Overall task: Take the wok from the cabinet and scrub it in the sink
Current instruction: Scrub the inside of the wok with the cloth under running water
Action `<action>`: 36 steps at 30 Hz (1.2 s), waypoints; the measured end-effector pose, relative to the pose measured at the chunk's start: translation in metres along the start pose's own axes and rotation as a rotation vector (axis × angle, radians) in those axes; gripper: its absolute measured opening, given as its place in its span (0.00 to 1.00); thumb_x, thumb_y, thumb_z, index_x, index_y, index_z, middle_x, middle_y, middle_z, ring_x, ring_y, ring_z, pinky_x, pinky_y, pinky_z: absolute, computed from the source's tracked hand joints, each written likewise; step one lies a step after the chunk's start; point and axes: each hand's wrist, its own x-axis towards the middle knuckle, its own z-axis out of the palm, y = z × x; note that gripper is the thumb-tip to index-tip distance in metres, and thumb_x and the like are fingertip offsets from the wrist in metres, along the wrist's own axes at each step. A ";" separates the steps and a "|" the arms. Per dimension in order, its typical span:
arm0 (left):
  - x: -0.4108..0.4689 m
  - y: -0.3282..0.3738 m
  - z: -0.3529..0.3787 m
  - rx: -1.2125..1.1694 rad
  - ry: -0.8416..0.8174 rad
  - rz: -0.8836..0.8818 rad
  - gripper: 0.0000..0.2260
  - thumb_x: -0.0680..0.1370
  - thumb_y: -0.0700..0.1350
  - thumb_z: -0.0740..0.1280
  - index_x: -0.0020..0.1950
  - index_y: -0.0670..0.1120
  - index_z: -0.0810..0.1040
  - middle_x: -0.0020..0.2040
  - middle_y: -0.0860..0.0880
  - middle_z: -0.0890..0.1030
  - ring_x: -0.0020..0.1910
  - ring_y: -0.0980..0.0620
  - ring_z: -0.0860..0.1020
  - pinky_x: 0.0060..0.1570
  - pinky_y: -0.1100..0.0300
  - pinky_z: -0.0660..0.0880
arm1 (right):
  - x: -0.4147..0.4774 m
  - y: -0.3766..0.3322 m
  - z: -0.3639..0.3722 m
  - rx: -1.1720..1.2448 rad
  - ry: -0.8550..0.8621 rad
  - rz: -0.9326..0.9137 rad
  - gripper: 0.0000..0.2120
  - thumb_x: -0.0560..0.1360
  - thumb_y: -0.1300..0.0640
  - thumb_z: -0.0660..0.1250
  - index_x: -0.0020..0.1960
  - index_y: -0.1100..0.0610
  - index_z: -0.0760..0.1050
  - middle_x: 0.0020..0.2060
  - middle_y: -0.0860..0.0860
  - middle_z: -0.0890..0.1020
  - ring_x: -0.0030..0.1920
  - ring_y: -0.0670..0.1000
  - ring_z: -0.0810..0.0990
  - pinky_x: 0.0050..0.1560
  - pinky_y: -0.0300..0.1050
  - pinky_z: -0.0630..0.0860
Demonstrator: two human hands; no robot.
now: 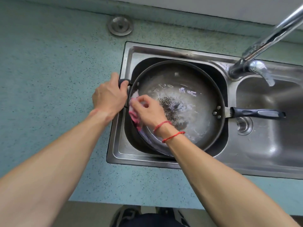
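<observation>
Head view: the wok (pixel 188 76) sits in the left basin of the sink (pixel 147 51) and nearly fills it, with water (pixel 183 102) pooled and rippling in its bottom. My left hand (pixel 109 97) is curled round the small loop handle (pixel 123 81) at the wok's left edge, steadying it. My right hand (pixel 147 110) pinches a pink cloth (pixel 135 119) between thumb and fingers. It presses the cloth against the inner wall on the left, just beside my other hand.

As I judge it, the loop handle is probably wet. A hard scrubbing push could make it slip in my grip and let the wok rock or spin in the basin. A sudden tip would slop water over the rim onto the counter (pixel 57 79). The cloth is bunched and held only by a pinch, so it may slide out against the slick wall.

The wok's long axis runs left to right, from the loop handle to the long handle (pixel 257 113). The long handle points right, crossing the divider and hanging over the right basin (pixel 270 141), not far from the tap (pixel 268 40). Swinging the wok could knock the handle against the tap's base.
</observation>
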 end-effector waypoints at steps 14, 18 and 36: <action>-0.002 0.002 -0.005 -0.034 -0.057 -0.005 0.15 0.83 0.56 0.55 0.49 0.44 0.65 0.40 0.39 0.74 0.40 0.37 0.73 0.42 0.45 0.71 | -0.078 0.022 -0.140 -1.295 -0.249 0.057 0.16 0.73 0.38 0.64 0.39 0.50 0.80 0.35 0.50 0.83 0.44 0.55 0.82 0.45 0.43 0.78; 0.001 0.000 -0.005 -0.034 -0.049 -0.005 0.15 0.83 0.56 0.56 0.48 0.44 0.66 0.39 0.37 0.75 0.39 0.37 0.73 0.39 0.46 0.71 | -0.059 0.012 -0.170 -1.592 -0.144 -0.011 0.17 0.75 0.43 0.64 0.48 0.57 0.80 0.49 0.56 0.83 0.53 0.59 0.80 0.47 0.47 0.76; 0.006 -0.007 -0.002 0.030 -0.030 0.099 0.13 0.84 0.53 0.55 0.46 0.45 0.65 0.29 0.46 0.72 0.27 0.45 0.70 0.28 0.54 0.64 | 0.071 -0.008 -0.187 -1.338 0.503 -0.582 0.11 0.72 0.55 0.59 0.37 0.53 0.79 0.42 0.58 0.75 0.40 0.61 0.75 0.32 0.47 0.73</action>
